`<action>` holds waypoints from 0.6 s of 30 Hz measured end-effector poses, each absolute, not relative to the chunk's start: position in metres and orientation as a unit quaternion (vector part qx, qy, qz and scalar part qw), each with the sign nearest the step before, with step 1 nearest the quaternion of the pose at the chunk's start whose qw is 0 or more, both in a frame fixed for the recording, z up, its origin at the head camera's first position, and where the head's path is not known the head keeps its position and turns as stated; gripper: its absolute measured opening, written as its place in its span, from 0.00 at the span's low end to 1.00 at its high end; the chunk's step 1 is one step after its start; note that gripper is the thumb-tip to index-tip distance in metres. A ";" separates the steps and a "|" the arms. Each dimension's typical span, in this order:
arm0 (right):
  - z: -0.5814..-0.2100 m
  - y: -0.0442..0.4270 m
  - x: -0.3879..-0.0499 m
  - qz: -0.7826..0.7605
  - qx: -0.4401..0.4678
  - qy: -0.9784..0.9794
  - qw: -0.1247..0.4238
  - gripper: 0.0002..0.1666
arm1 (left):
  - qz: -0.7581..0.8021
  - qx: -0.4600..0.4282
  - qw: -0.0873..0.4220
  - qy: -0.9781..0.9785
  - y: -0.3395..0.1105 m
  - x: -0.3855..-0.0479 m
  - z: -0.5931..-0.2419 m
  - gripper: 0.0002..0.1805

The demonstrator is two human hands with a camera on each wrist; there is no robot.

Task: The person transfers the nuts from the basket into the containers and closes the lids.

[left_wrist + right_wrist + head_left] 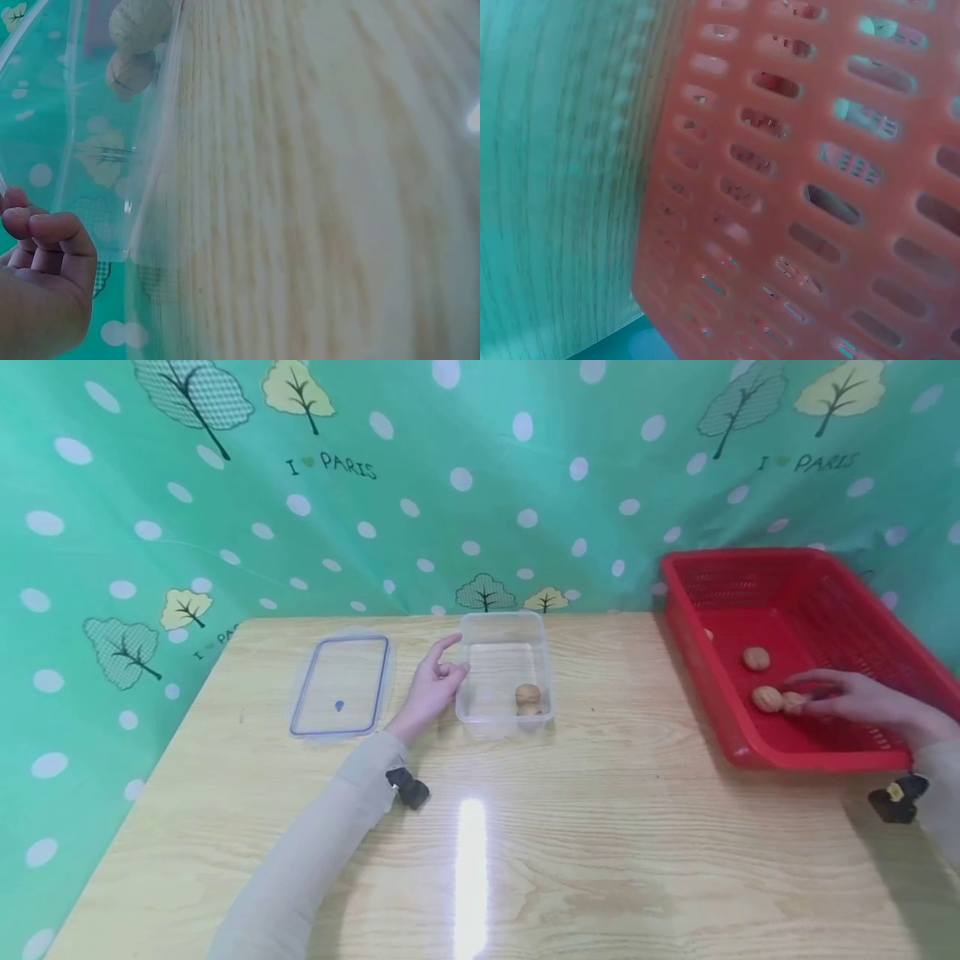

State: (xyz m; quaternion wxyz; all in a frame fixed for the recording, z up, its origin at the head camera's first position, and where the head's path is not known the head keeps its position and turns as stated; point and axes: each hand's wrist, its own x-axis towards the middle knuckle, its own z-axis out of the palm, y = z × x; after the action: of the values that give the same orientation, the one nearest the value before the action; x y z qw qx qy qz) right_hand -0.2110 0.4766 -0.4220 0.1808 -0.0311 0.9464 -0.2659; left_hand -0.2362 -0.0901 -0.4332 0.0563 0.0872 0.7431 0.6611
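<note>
A clear plastic container (504, 721) stands at the back of the table, its wall also showing in the left wrist view (105, 225). My left hand (433, 689) holds its left rim, with thumb and fingers bent at the edge in the left wrist view (49, 270). Walnuts (528, 695) lie in the container's near right corner. Inside the red basket (750, 747), my right hand (862, 697) has its fingers curled round a walnut (793, 702). Touching that one is another walnut (767, 698). The right wrist view shows only the basket's slotted wall (780, 172), hiding the hand.
A clear lid with a blue seal (341, 732) lies flat left of the container. Another walnut (756, 658) rests farther back in the basket, and part of one (708, 634) shows by its left wall. A green patterned cloth (420, 527) hangs behind the wooden table (600, 827).
</note>
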 end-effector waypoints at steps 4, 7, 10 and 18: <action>-0.422 0.475 -0.212 -0.252 -0.056 0.951 0.173 0.34 | 0.660 0.088 0.055 0.744 -0.090 -0.236 -0.433 0.30; -0.422 0.474 -0.212 -0.234 -0.051 0.955 0.174 0.34 | 0.658 0.090 0.053 0.746 -0.090 -0.236 -0.433 0.30; -0.422 0.473 -0.212 -0.228 -0.049 0.956 0.178 0.34 | 0.657 0.091 0.052 0.747 -0.090 -0.235 -0.433 0.30; -0.422 0.473 -0.212 -0.228 -0.046 0.957 0.174 0.32 | 0.660 0.084 0.056 0.745 -0.092 -0.244 -0.446 0.30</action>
State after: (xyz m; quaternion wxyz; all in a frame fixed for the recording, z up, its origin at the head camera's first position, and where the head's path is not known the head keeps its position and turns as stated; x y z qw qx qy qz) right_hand -0.2117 0.4727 -0.4225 0.1739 -0.0464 0.9568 -0.2283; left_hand -0.2438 -0.0922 -0.4460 0.0562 0.0839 0.7448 0.6596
